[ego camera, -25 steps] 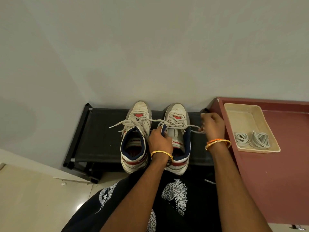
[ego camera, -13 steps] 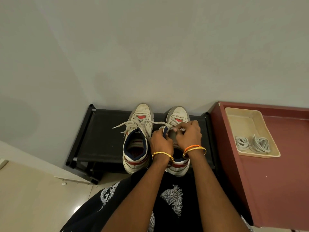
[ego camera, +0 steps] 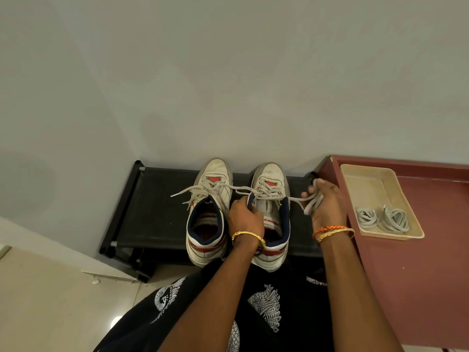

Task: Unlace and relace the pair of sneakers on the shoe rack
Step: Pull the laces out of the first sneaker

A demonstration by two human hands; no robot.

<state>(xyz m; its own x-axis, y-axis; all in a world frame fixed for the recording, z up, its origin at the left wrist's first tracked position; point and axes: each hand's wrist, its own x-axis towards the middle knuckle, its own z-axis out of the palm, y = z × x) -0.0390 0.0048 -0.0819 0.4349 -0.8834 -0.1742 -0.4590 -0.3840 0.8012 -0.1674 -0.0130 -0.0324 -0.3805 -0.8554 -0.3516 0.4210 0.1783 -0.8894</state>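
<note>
Two white high-top sneakers with navy collars and red trim stand side by side, toes to the wall, on the black shoe rack (ego camera: 157, 214). The left sneaker (ego camera: 208, 214) has loose grey laces trailing left. The right sneaker (ego camera: 272, 214) has its lace (ego camera: 295, 199) drawn out taut rightward.

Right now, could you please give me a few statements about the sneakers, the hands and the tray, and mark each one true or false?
1. The right hand holds a lace pulled out sideways from the right sneaker. True.
2. The left hand rests on the floor. False: it grips the right sneaker's collar.
3. Both sneakers stand on the black shoe rack. True.
4. The beige tray is bare. False: coiled grey laces lie in it.
5. The left sneaker has no lace. False: it is still laced, ends loose.
</note>
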